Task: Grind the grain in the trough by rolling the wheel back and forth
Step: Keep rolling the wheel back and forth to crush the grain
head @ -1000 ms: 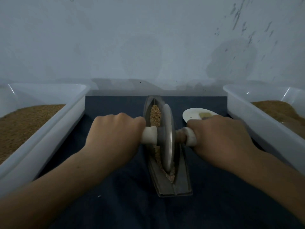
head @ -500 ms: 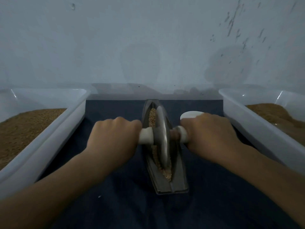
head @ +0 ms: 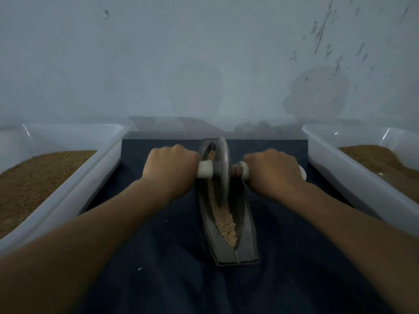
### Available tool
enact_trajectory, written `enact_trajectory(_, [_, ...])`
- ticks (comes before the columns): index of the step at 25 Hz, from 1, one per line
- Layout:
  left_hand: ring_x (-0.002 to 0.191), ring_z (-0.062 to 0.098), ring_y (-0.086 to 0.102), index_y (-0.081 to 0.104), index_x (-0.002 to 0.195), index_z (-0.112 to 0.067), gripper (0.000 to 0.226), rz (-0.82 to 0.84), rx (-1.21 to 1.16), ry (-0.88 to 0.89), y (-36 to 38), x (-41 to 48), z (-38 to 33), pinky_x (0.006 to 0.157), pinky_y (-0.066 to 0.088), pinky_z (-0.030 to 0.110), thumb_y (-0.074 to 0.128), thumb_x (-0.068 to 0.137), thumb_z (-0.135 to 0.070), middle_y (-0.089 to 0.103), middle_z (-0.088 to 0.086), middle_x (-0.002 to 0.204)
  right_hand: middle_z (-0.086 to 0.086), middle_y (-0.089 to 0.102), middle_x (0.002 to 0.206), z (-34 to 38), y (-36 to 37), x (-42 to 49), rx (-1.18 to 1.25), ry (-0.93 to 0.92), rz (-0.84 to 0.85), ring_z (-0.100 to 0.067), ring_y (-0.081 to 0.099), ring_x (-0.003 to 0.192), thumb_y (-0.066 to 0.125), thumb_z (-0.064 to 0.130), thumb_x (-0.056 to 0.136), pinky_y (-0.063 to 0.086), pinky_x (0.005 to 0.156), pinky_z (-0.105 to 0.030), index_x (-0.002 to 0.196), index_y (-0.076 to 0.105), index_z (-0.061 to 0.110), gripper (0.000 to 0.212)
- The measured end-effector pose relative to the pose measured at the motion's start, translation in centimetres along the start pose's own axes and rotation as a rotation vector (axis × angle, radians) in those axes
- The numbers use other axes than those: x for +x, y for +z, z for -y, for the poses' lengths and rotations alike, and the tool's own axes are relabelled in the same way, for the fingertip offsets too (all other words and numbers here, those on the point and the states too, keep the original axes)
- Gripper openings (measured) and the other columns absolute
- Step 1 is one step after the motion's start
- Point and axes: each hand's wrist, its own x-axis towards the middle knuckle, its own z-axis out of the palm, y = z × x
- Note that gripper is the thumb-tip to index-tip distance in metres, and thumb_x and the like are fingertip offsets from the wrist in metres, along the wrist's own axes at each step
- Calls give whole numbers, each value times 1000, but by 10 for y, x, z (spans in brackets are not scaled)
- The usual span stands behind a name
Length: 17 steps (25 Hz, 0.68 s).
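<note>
Mid-grind. Left hand (head: 172, 168) and right hand (head: 272, 171) each grip one of the wheel's (head: 223, 168) handles (head: 205, 172). Wheel at 12 o'clock end of trough (head: 248, 234). Grain (head: 224, 220) toward 6 o'clock looks coarse; judging many passes left.

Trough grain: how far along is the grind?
Done: grain is loaded along the trough. In hand: left hand and right hand grip the handles, with the wheel near the far end. Left: grain at the near end looks coarse and whole, so more passes seem needed; fineness under the wheel cannot be told.
</note>
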Motion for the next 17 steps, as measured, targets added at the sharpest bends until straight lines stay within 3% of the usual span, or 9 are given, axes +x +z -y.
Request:
enact_trajectory(3, [44,10,9,34,68,-29,46,-194,-20,121,-9,-48,3,46,11,20,79,57,-31,17,-9,56,10,31,55,-3,-12,-50,-116,-138,-239,-4,23,46,52,36,66,8,46,-20,63,20,31,32])
enact_trajectory(5, [45,9,2,28,68,-29,56,-216,-27,128,-12,-47,8,49,5,18,81,51,-31,15,-10,54,11,22,52,-6,-15,-53,-133,-147,-299,0,11,47,49,39,60,3,48,-18,64,17,31,33])
enact_trajectory(7, [44,12,15,35,71,-30,38,-81,6,51,1,-38,2,45,12,24,73,69,-34,23,-8,58,11,36,55,-1,-8,-40,-159,-93,-199,-5,25,45,58,34,67,9,46,-20,64,22,32,37])
enact_trajectory(9, [53,17,35,52,85,-27,10,-47,-21,-61,14,-7,-1,50,29,31,61,84,-31,36,-6,66,6,56,72,6,1,-4,-121,-14,-93,-18,52,60,66,29,80,30,49,-26,73,39,30,28])
enact_trajectory(11, [65,21,45,60,96,-25,9,32,-83,-100,13,16,1,60,36,35,57,88,-27,46,-2,75,-1,63,86,13,-5,24,-99,40,9,-26,61,79,65,28,86,49,64,-35,80,46,30,20])
enact_trajectory(12, [67,22,46,61,97,-25,10,60,-105,-104,12,17,1,61,37,35,57,88,-26,47,-1,77,-1,64,89,13,-8,29,-96,37,41,-27,62,82,64,28,87,51,68,-37,81,47,30,18])
enact_trajectory(14, [61,20,42,57,90,-27,6,32,-96,-83,10,0,4,57,35,34,60,86,-29,40,-4,71,1,60,85,9,-16,15,-79,-7,43,-25,58,76,66,28,83,42,60,-33,79,44,33,22])
enact_trajectory(17, [44,11,14,32,68,-29,42,-170,-50,80,1,-49,4,45,14,23,74,65,-34,20,-10,56,10,37,60,1,-18,-44,-162,-155,-188,-15,34,49,61,36,67,14,46,-22,69,28,32,34])
